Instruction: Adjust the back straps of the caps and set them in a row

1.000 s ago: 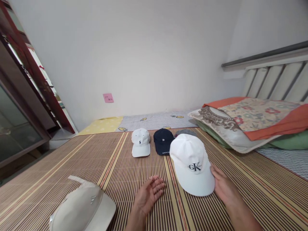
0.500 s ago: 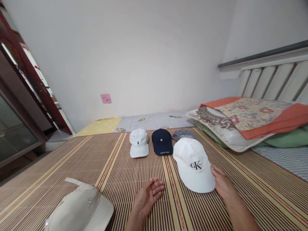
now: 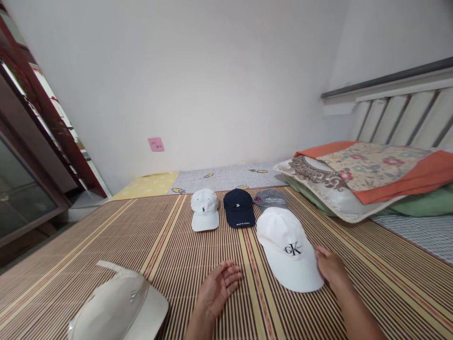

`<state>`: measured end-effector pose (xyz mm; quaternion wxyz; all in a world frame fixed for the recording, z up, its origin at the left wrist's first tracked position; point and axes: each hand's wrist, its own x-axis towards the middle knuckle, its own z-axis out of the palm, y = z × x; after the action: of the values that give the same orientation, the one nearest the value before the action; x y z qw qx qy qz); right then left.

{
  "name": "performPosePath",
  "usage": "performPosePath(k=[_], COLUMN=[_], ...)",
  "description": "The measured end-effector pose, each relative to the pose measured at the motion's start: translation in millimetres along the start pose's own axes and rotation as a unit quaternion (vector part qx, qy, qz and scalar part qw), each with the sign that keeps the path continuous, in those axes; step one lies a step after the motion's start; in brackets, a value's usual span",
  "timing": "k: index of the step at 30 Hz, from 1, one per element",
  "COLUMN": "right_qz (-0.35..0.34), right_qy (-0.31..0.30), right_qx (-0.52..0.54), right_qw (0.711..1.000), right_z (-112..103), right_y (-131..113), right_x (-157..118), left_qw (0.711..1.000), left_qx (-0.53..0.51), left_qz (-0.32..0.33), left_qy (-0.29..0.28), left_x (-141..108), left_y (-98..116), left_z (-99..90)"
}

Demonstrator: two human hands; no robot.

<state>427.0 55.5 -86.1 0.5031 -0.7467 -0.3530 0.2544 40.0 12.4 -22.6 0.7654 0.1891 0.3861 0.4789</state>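
A white cap with black letters (image 3: pixel 283 241) is held at the right side of its brim by my right hand (image 3: pixel 331 267). My left hand (image 3: pixel 220 288) rests palm up with its fingers apart and nothing in it. Behind them stand a small white cap (image 3: pixel 205 212), a navy cap (image 3: pixel 238 207) and a grey cap (image 3: pixel 271 199), the last partly hidden by the lettered cap. A beige cap (image 3: pixel 116 307) lies at the lower left, its brim pointing right.
A striped mat (image 3: pixel 170 264) covers the bed. Cushions with an orange and floral cover (image 3: pixel 382 170) are piled at the right, beside a radiator (image 3: pixel 403 118). The wall (image 3: pixel 226 85) with a pink note (image 3: pixel 156 144) stands behind.
My right hand and the lettered white cap have moved slightly right and nearer to me, and more of the grey cap shows. My left hand has hardly moved.
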Motion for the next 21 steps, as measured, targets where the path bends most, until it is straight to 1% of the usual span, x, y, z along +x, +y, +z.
performPosePath(k=[6,11,17,21], right_qz=[-0.042,-0.064,-0.077,-0.066], right_qy=[0.015,0.008,0.004,0.008], right_qx=[-0.136,-0.210,-0.239,-0.232], right_qw=[0.990,0.976,0.968,0.971], right_z=[-5.7,-6.3,-6.9,-10.2], right_y=[-3.3,-5.1,-3.5,-1.2], right_x=[-2.0,-6.0,-5.3,-4.0], left_qw=[1.000,1.000,1.000,1.000], left_qx=[0.007,0.008,0.000,-0.003], left_qz=[0.003,0.002,0.000,-0.002], left_qy=[0.006,0.008,0.011,0.021], left_x=[-2.2,-2.4,-1.8,-3.0], left_y=[-0.2,0.0,0.0,-0.5], left_z=[1.1,3.3,4.3,5.1])
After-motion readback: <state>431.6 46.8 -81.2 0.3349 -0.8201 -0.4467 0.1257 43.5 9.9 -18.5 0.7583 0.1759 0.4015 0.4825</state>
